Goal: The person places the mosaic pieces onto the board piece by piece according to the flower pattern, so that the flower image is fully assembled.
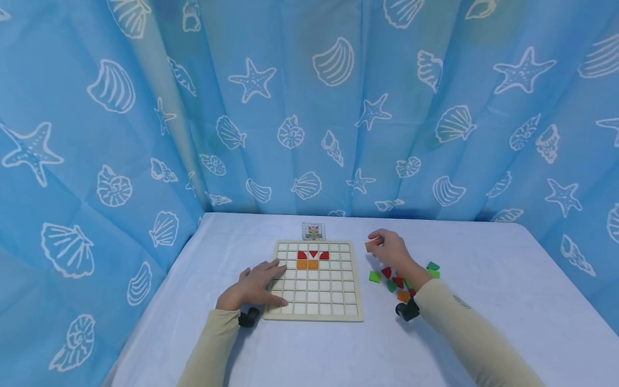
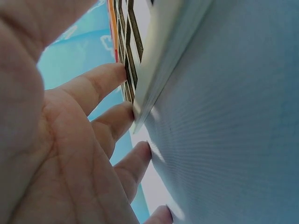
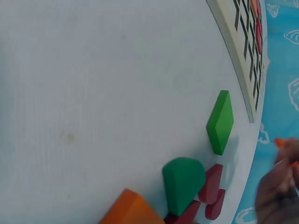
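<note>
A cream grid board (image 1: pixel 314 317) lies flat on the table. In its upper rows sit a red triangle (image 1: pixel 313 253), two red curved tiles (image 1: pixel 302 255) and two orange square tiles (image 1: pixel 313 264). My left hand (image 1: pixel 253 286) rests on the board's left edge, fingers spread. In the left wrist view, two fingertips (image 2: pixel 125 108) touch the board and the other two the tablecloth. Right of the board, my right hand (image 1: pixel 393 251) pinches an orange tile (image 1: pixel 371 244) above the table; the right wrist view shows that hand (image 3: pixel 278 191) blurred.
Loose tiles lie under and around my right forearm: a light green tile (image 1: pixel 374 277), red tiles (image 1: pixel 386 272), a dark green tile (image 1: pixel 391 286), an orange tile (image 1: pixel 403 295) and others. A small pattern card (image 1: pixel 313 231) is behind the board. A blue shell-print curtain (image 1: pixel 309 107) hangs behind the table.
</note>
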`<action>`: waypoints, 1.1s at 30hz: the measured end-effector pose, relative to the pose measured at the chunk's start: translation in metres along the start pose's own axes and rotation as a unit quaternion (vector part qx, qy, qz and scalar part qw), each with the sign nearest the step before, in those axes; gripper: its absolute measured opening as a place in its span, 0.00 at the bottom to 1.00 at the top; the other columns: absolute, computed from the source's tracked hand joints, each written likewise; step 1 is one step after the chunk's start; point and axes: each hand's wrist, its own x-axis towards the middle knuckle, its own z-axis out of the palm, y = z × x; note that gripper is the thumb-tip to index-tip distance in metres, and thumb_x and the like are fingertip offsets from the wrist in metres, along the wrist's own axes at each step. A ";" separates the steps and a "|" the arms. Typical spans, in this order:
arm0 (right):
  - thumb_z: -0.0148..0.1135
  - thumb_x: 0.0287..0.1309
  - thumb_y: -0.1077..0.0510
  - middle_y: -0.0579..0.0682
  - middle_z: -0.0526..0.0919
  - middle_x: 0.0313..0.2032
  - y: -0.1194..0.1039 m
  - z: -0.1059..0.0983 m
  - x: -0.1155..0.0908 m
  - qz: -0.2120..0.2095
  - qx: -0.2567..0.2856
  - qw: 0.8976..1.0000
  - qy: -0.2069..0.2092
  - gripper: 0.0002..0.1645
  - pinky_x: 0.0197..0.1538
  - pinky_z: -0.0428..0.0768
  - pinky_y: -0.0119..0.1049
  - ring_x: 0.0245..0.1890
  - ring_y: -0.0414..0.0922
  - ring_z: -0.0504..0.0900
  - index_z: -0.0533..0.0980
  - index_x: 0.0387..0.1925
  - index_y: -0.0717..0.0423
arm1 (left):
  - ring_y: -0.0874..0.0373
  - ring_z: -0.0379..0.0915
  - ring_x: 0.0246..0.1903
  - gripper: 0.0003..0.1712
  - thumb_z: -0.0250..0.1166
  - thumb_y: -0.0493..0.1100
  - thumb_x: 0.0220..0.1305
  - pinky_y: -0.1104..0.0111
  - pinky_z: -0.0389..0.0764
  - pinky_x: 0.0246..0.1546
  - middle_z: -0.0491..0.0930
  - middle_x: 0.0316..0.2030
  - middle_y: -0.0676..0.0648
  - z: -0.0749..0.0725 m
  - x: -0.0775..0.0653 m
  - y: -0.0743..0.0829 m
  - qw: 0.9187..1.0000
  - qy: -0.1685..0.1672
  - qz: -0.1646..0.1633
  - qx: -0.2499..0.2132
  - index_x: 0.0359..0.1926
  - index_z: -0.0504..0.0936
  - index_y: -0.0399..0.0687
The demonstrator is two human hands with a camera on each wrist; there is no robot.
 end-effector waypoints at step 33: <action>0.67 0.60 0.60 0.55 0.82 0.40 -0.021 0.044 0.002 -0.019 0.097 0.995 0.017 0.13 0.36 0.84 0.32 0.39 0.48 0.80 0.80 0.46 0.58 | 0.43 0.46 0.76 0.54 0.75 0.65 0.48 0.36 0.44 0.72 0.54 0.77 0.49 0.000 0.000 -0.001 1.000 0.005 0.002 -0.006 0.75 0.62 0.60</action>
